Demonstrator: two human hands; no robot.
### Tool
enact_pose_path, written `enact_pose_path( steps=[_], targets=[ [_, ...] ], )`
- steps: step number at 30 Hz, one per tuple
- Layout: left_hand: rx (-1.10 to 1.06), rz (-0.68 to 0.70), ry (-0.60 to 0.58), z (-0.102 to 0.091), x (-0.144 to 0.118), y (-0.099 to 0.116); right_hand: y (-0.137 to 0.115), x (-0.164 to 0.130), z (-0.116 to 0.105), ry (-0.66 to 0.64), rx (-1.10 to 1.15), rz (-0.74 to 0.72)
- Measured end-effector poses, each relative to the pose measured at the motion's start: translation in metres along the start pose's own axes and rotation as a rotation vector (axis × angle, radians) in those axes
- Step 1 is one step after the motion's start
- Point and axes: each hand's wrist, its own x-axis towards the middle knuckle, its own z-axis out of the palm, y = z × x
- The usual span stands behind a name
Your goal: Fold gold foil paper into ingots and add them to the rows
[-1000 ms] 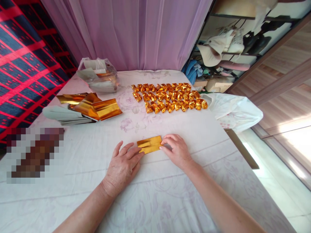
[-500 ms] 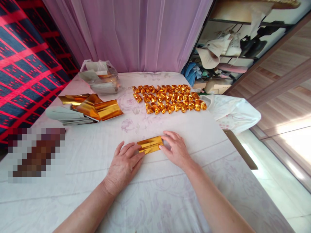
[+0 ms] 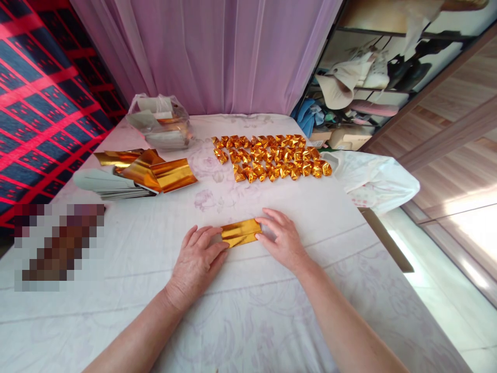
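Observation:
A folded strip of gold foil paper [image 3: 241, 232] lies on the cloth-covered table in front of me, with creases along its length. My left hand [image 3: 199, 254] has its thumb and fingertips at the strip's left end. At the opposite end, my right hand [image 3: 282, 239] grips the short edge between thumb and fingers. Beyond them stand several rows of folded gold paper pieces [image 3: 272, 154]. To the left is a fanned stack of gold foil sheets [image 3: 173, 175], some showing their pale backs.
A clear plastic bag [image 3: 163, 124] of more paper sits at the table's far left. A white plastic bag [image 3: 382, 181] is beside the right edge. Purple curtain [image 3: 209, 57] hangs behind, with a shoe shelf [image 3: 365, 90] at the right. A pixelated patch covers something at left.
Both hands stay at the ends of the gold strip. The left fingers have drawn slightly back toward its left end, and more of the strip shows.

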Motion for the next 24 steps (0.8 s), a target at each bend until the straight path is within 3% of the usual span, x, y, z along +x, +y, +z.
enact_pose_path(
  steps=[9, 18, 24],
  targets=[
    [0.000, 0.001, -0.007, 0.000, 0.001, 0.000, -0.005, 0.001, 0.001, -0.056, -0.090, 0.001],
    [0.002, 0.004, -0.003, 0.000, 0.001, 0.001, 0.001, 0.003, 0.000, -0.003, 0.080, 0.019],
    [-0.003, 0.001, -0.010, 0.000, 0.001, 0.000, 0.006, 0.006, 0.001, -0.034, 0.098, 0.021]
  ],
)
